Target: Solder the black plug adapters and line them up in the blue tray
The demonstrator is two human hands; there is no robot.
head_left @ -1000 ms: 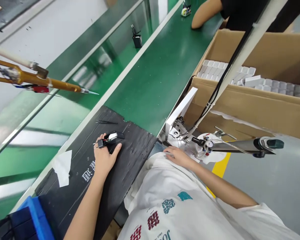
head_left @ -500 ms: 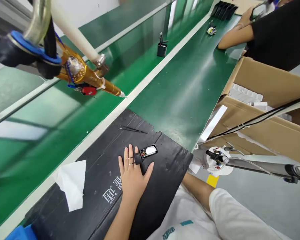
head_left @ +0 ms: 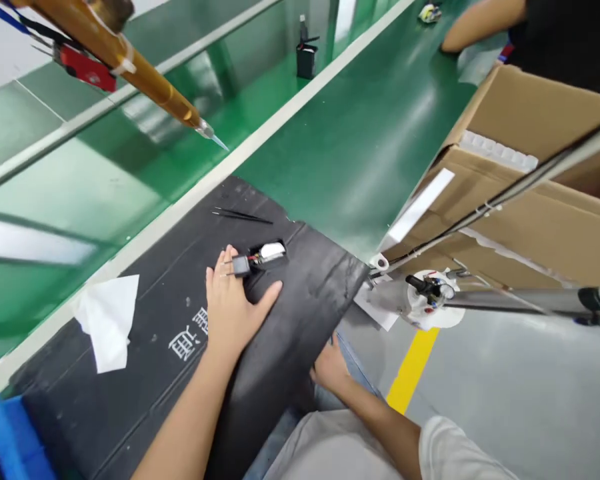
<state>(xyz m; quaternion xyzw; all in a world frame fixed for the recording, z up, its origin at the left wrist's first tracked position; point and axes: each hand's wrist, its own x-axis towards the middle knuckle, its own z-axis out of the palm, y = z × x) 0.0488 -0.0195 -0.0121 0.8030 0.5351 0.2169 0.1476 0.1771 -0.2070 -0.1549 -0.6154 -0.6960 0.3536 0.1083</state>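
Plug device (head_left: 260, 259), black, with case opened and white part (head_left: 273, 251) inside: lying on black mat (head_left: 313, 287), directly at the fingers of left hand (head_left: 237, 303), well inside the mat edges.

First from the left, blue bin (head_left: 20, 437) in the lower corner, beside the end of the mat. Next, white paper (head_left: 110, 323), creased, close to the far long edge, reaching to pale rail (head_left: 280, 121). Higher up, amber tool (head_left: 165, 93), hanging with thin tip directed down to the right, above green surface (head_left: 260, 100) beyond the rail. Then white lettering (head_left: 183, 341), on the mat between the paper and the left hand.

Left hand: open, palm down, fingers extended, thumb spread to the right; metal prongs of the device lying over the fingers. Not possible to tell if pressing or only resting.

Farther in, black tweezers (head_left: 243, 215), flat, apart from the device, with a band of mat between. To the right of the device, good room for moving: wide mat surface until the notched edge along green belt (head_left: 340, 153) and the right corner. Behind the rail, second black device (head_left: 307, 61), upright.

Right hand (head_left: 330, 365): lower than the mat, just beside its near edge, near jeans (head_left: 276, 437); fingers partly hidden, so cannot tell if open or closed. Farthest right, white panel (head_left: 420, 207) against cardboard box (head_left: 520, 207), both bordering the belt; above, forearm of co-worker (head_left: 485, 23).
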